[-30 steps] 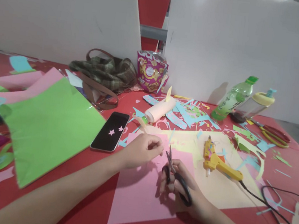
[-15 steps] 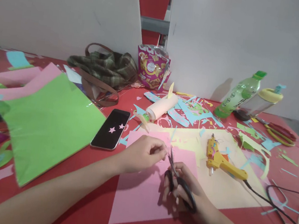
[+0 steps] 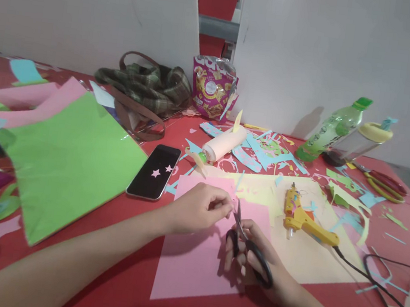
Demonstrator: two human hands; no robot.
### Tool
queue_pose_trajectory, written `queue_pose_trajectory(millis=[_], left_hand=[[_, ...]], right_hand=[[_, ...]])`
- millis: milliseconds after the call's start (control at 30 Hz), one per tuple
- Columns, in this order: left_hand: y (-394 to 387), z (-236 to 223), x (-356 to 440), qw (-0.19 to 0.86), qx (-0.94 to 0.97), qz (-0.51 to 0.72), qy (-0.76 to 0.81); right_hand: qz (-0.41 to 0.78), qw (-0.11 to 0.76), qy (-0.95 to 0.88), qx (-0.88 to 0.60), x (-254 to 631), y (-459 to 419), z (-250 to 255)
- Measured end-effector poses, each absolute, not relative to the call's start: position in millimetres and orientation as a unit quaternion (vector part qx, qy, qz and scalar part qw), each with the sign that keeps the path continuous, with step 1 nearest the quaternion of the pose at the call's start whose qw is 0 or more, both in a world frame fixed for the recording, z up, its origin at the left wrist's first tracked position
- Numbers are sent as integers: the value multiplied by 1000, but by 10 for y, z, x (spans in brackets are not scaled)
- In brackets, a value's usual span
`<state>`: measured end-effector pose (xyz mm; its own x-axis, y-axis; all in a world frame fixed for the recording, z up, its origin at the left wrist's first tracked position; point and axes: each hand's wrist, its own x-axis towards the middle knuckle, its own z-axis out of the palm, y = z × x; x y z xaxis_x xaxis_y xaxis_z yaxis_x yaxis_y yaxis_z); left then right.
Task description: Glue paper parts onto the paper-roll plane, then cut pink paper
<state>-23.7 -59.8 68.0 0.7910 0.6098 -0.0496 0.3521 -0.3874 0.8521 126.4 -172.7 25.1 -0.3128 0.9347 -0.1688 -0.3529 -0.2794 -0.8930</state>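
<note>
My right hand (image 3: 248, 253) has its fingers through the handles of black-handled scissors (image 3: 239, 223), whose blades point up and away, slightly parted. Beside the blade tips, my left hand (image 3: 205, 208) is closed in a pinch on what looks like a small piece of pink paper (image 3: 234, 206); its outline is hard to make out. Both hands are over a pink sheet (image 3: 183, 270) with a notched upper edge. Left of them lies a black phone (image 3: 145, 178), with two small pink paper stars (image 3: 155, 173) on its screen.
A big green paper shape (image 3: 73, 157) covers the left side. To the right, a yellow glue gun (image 3: 304, 223) with a black cord rests on a cream sheet (image 3: 311, 263). Behind are a wrapped bottle (image 3: 224, 143), snack bag (image 3: 213, 89), plaid bag (image 3: 153, 87), green bottle (image 3: 333, 129) and paper scraps.
The view has shifted slightly. My hands stay close together over the pink sheet, with the left pinch and the scissors almost unchanged. Green scraps show more at the bottom edge.
</note>
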Motion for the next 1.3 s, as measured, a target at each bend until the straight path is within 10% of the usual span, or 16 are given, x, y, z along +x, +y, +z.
queue_pose_trajectory(millis=[1300], left_hand=[[-630, 713, -228, 484, 810, 156, 292]], right_hand=[[712, 466, -392, -351, 1269, -1730, 220]])
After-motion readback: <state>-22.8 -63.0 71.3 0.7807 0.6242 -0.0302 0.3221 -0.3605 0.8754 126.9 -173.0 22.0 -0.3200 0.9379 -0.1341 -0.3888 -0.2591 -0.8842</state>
